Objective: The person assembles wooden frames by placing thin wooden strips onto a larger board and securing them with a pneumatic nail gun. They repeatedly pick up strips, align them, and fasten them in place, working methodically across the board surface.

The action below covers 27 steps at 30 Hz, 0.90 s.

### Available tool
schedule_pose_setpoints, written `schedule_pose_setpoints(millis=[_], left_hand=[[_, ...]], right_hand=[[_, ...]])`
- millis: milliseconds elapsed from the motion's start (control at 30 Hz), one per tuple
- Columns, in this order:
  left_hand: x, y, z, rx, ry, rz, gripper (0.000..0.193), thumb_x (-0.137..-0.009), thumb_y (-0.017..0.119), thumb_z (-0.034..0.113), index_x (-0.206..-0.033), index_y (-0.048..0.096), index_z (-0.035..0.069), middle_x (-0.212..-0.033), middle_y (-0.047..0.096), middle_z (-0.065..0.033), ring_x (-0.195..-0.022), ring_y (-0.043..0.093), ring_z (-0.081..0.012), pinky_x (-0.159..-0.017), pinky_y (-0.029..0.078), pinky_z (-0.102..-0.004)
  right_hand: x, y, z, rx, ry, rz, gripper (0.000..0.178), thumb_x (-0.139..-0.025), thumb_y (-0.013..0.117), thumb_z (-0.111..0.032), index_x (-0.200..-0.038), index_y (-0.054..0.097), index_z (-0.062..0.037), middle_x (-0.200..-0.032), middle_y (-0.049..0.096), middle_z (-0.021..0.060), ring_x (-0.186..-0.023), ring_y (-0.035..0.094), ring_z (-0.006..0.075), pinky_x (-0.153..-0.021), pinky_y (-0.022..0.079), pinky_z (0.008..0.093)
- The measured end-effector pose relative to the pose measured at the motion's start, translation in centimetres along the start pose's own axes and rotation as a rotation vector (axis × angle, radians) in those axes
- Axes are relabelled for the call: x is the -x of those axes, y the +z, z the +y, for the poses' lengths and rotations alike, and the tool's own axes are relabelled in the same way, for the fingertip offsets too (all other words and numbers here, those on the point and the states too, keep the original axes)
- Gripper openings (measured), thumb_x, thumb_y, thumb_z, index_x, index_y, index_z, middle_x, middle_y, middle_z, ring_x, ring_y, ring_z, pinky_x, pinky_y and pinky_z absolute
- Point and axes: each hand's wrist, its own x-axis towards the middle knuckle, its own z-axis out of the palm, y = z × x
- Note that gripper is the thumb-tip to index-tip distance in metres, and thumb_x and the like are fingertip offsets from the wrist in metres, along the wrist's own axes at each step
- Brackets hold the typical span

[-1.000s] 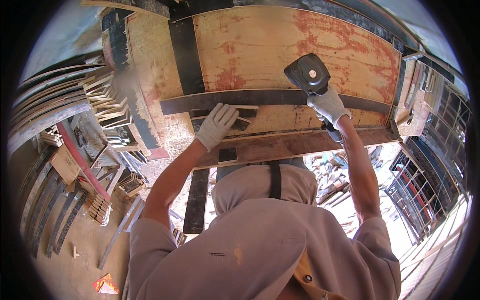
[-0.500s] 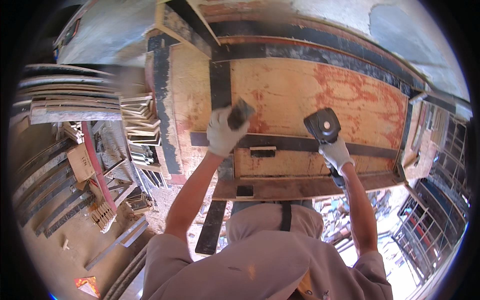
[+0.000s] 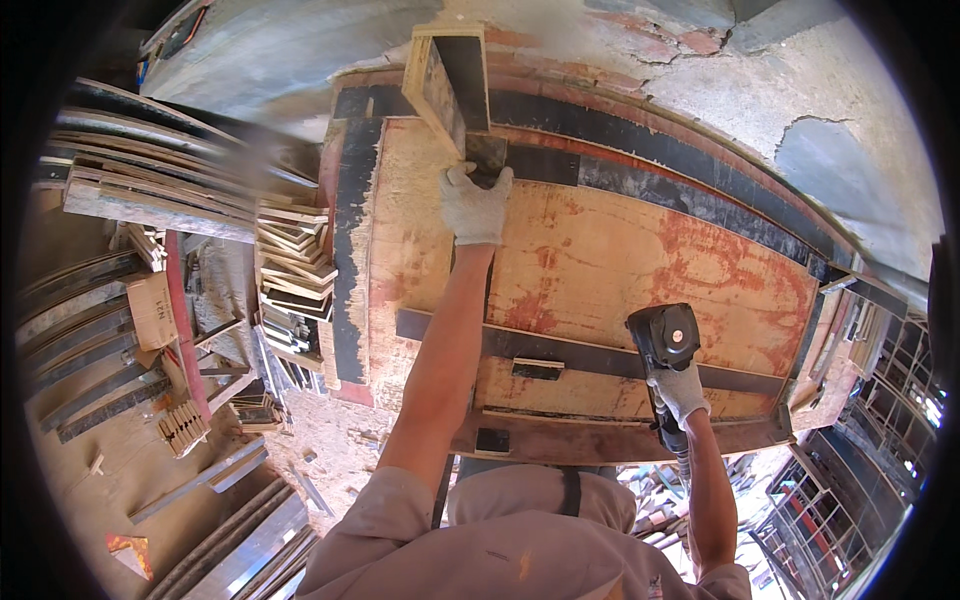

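My left hand [image 3: 474, 208], in a pale glove, reaches to the far side of the plywood-topped bench [image 3: 590, 250]. Its fingers are closed on a small dark wood block [image 3: 487, 152], which sits at the foot of an upright angled wooden piece [image 3: 434, 95]; whether they touch I cannot tell. My right hand [image 3: 682, 392], also gloved, grips the handle of a black nail gun [image 3: 665, 337]. The gun is above the bench's near right part, close to a dark strip [image 3: 560, 347] lying across the plywood. A short block [image 3: 538, 369] lies just in front of that strip.
Another small dark block [image 3: 492, 440] rests on the bench's near ledge [image 3: 590, 437]. Bent wooden pieces [image 3: 293, 245] are stacked left of the bench, beside long boards [image 3: 160, 200]. A cracked wall [image 3: 700, 70] stands behind. Metal racks [image 3: 830, 500] and scattered offcuts are at the right.
My left hand has carried the dark block away from me to the upright piece. My right hand and the nail gun sit lower in the view, as the whole view has shifted.
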Motion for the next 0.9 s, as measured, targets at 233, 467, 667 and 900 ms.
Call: schedule_pose_setpoints(millis=[233, 467, 667, 900], left_hand=[[-2.0, -1.1, -2.0, 0.162, -0.145, -0.185, 0.059, -0.067, 0.093, 0.036, -0.103, 0.062, 0.001, -0.108, 0.064, -0.0147, -0.088, 0.065, -0.0327, -0.077, 0.055, -0.0447], [-8.9, -2.9, -2.3, -0.029, 0.290, -0.408, 0.070, -0.066, 0.092, 0.030, -0.120, 0.060, -0.002, -0.113, 0.069, -0.0180, -0.100, 0.066, -0.0354, -0.089, 0.053, -0.0406], [-10.6, -3.0, -1.8, 0.057, -0.019, -0.905, 0.064, -0.072, 0.088, 0.021, -0.121, 0.058, -0.006, -0.107, 0.070, -0.0192, -0.102, 0.068, -0.0328, -0.086, 0.054, -0.0391], [-10.4, -1.9, -3.1, 0.096, 0.157, -0.810, 0.083, -0.070, 0.087, 0.017, -0.139, 0.047, -0.007, -0.138, 0.056, -0.0247, -0.130, 0.053, -0.0356, -0.106, 0.044, -0.0375]], right_hand=[[-1.1, -1.0, 1.0, -0.168, -0.033, -0.204, 0.012, -0.082, 0.068, -0.002, -0.084, 0.057, -0.0054, -0.055, 0.051, 0.0021, -0.041, 0.050, 0.0136, -0.039, 0.042, 0.0309], [-1.8, 1.4, 2.3, 0.152, -0.745, -0.043, 0.035, -0.080, 0.078, -0.008, -0.112, 0.064, -0.0023, -0.095, 0.071, 0.0108, -0.082, 0.069, 0.0213, -0.071, 0.056, 0.0342], [0.0, 7.7, -11.3, 0.592, -1.269, 0.009, 0.064, -0.078, 0.078, -0.029, -0.134, 0.055, -0.0049, -0.106, 0.070, 0.0256, -0.095, 0.070, 0.0399, -0.082, 0.057, 0.0426], [-4.0, 14.7, -15.8, 0.996, -1.115, -0.025, 0.039, -0.080, 0.069, -0.024, -0.110, 0.056, -0.0022, -0.079, 0.070, 0.0214, -0.072, 0.071, 0.0405, -0.062, 0.056, 0.0492]])
